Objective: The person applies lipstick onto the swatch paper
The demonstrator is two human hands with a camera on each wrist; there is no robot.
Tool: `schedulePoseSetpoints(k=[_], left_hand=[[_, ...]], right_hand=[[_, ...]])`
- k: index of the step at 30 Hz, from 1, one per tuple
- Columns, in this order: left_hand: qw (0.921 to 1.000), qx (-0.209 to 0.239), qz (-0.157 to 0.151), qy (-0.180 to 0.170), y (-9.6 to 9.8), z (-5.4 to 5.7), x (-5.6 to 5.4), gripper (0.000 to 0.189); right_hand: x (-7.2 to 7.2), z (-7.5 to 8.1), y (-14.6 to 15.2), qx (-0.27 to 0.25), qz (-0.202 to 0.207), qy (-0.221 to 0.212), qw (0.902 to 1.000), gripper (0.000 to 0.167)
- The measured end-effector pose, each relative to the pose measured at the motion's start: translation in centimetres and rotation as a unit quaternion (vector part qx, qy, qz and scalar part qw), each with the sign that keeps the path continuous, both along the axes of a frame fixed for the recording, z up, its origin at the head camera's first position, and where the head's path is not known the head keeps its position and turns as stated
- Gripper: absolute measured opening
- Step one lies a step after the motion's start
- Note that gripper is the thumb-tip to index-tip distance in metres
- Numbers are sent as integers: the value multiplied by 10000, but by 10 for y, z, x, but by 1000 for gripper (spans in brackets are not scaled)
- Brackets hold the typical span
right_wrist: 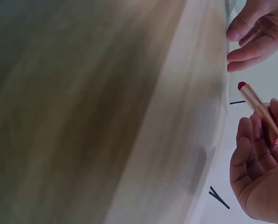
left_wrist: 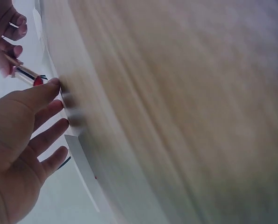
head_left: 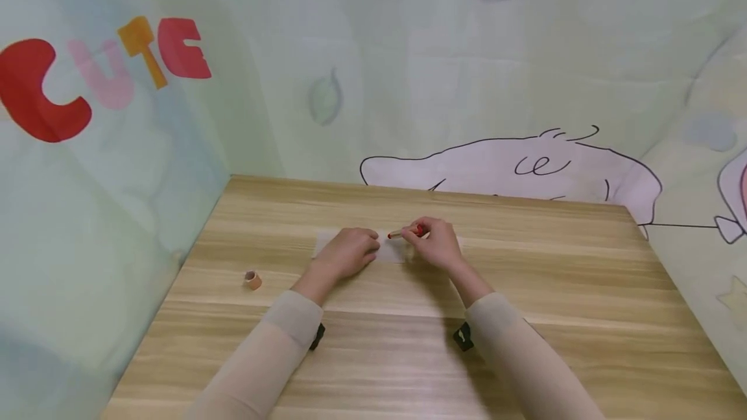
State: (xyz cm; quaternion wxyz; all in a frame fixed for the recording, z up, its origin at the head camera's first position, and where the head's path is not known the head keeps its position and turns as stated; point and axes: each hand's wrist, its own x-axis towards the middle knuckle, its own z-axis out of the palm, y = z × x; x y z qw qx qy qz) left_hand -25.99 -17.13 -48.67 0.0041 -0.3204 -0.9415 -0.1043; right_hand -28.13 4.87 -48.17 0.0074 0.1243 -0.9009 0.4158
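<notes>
My right hand [head_left: 439,244] pinches an uncapped lipstick [right_wrist: 259,106] between thumb and fingers. Its gold tube slants, and the red tip points toward my left hand in the head view. Under both hands lies a strip of thin white paper [head_left: 391,251], partly hidden by them. My left hand [head_left: 349,253] rests on the paper's left part, fingers extended and fingertips down at the tabletop in the left wrist view. The lipstick's tip is just right of those fingertips, close over the paper.
A small copper-coloured cap [head_left: 253,280] lies on the wooden table [head_left: 373,368], left of my left hand. Printed fabric walls [head_left: 280,83] stand along the table's back and left edges. Dark wrist devices [head_left: 463,337] show by both sleeves.
</notes>
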Motion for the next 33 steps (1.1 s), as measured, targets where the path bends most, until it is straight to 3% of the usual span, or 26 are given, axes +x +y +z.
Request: schedulePoseSetpoints(k=[7,18,33], left_hand=[[9998,-28,102,-152,1,1,1,12],[10000,49,32,-75,0,-1,-1,11],[9999,31,86,-123,0,2,1,8]], right_hand=[[-2,-4,-3,205,-5,-170,9996,19],[-4,-4,-8,456,59,-113,9989,23],[5,-1,-5,539,380,-131,9977,24]])
